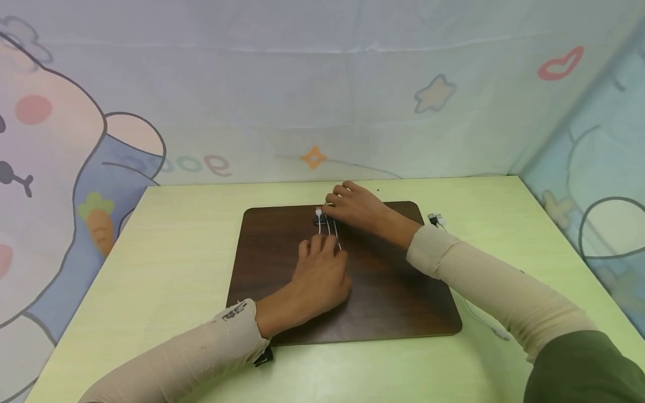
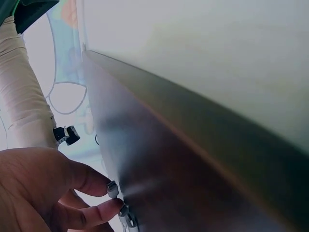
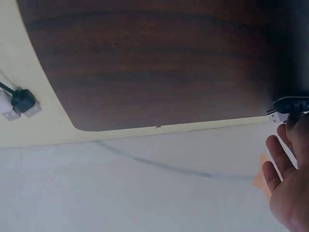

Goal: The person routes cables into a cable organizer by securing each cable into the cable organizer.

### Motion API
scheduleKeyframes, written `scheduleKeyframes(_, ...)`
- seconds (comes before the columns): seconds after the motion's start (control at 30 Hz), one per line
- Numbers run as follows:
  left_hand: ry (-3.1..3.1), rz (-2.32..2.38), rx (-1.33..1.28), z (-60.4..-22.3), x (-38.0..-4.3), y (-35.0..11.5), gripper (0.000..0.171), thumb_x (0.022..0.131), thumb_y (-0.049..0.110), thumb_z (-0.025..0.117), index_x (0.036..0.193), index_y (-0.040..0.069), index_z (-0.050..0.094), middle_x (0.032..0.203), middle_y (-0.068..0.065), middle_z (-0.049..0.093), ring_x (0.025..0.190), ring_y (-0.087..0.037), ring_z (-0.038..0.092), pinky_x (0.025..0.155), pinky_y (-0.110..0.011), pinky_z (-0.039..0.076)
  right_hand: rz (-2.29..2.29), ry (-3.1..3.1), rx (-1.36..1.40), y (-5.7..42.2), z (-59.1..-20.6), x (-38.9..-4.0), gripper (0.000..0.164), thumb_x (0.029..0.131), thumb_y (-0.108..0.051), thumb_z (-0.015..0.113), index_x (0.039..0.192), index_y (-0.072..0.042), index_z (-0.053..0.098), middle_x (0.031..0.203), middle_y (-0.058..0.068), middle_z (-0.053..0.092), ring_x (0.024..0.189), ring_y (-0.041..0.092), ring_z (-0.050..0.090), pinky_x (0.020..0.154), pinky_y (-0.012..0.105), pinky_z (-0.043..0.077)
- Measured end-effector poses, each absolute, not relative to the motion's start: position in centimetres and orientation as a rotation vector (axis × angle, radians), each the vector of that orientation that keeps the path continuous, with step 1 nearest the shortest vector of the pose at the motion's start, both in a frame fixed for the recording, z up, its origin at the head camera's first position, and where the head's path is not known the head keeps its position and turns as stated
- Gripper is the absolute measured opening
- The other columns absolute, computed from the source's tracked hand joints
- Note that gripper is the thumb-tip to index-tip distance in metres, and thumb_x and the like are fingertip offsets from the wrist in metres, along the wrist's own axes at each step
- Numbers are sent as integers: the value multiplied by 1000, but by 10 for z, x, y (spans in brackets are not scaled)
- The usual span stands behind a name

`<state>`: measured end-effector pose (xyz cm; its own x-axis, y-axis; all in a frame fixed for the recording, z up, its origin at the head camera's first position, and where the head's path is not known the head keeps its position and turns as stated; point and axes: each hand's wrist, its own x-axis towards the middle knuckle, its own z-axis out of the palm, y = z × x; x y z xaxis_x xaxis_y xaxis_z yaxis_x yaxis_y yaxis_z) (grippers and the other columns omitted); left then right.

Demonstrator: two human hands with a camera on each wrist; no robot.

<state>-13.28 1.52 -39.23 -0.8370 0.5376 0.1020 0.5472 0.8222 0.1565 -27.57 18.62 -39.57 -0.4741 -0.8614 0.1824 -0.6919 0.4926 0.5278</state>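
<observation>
A small black cable clip point(image 1: 319, 220) sits near the far edge of the dark brown wooden board point(image 1: 393, 291). White USB cables point(image 1: 319, 228) run through it toward me, one with its plug showing. My right hand point(image 1: 355, 207) reaches over from the right, thumb and forefinger at the clip's right end; in the right wrist view its other fingers spread away beside a USB plug point(image 3: 275, 117). Nearer me, my left hand point(image 1: 319, 274) hovers over the cables. In the left wrist view its thumb and forefinger close around a small pale USB plug point(image 2: 112, 189), with more plugs just beyond.
Right of the board lie more USB plugs, black and white point(image 1: 436, 219), and a white cable end point(image 1: 500, 333). The pale table point(image 1: 166, 252) meets a printed cloth backdrop point(image 1: 252, 112) behind the board. A black strap point(image 1: 264, 356) shows under my left wrist.
</observation>
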Motion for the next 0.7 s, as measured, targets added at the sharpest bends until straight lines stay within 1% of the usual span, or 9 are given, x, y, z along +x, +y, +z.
scheduleKeyframes(0.17, -2949, -290, -882, -394, -132, 16, 22, 96, 22, 60, 110, 8, 71, 139, -14, 51, 133, -38, 39, 104, -56, 31, -463, -2326, 1286, 189, -399, -273, 25, 99, -4, 67, 121, -17, 64, 122, 3, 71, 115, 27, 66, 103, 45, 51)
scheduleKeyframes(0.4, -2949, -317, -875, -393, -133, 17, 22, 93, 24, 62, 107, 9, 71, 134, -13, 53, 132, -37, 39, 104, -56, 31, -421, -2352, 1257, 193, -398, -269, 28, 99, -2, 65, 123, -17, 62, 123, 3, 70, 116, 28, 65, 105, 46, 50)
scheduleKeyframes(0.6, -2965, -355, -871, -393, -133, 17, 22, 96, 28, 62, 106, 11, 71, 132, -13, 54, 133, -39, 39, 104, -56, 31, -359, -2510, 1190, 196, -399, -260, 32, 103, -3, 60, 132, -19, 59, 128, 5, 66, 118, 29, 63, 104, 49, 50)
scheduleKeyframes(0.7, -2958, -368, -873, -392, -133, 17, 24, 98, 32, 63, 106, 11, 71, 130, -14, 55, 132, -39, 40, 103, -57, 32, -298, -2600, 1152, 198, -400, -254, 39, 103, -3, 58, 138, -20, 57, 131, 6, 64, 120, 31, 61, 103, 52, 50)
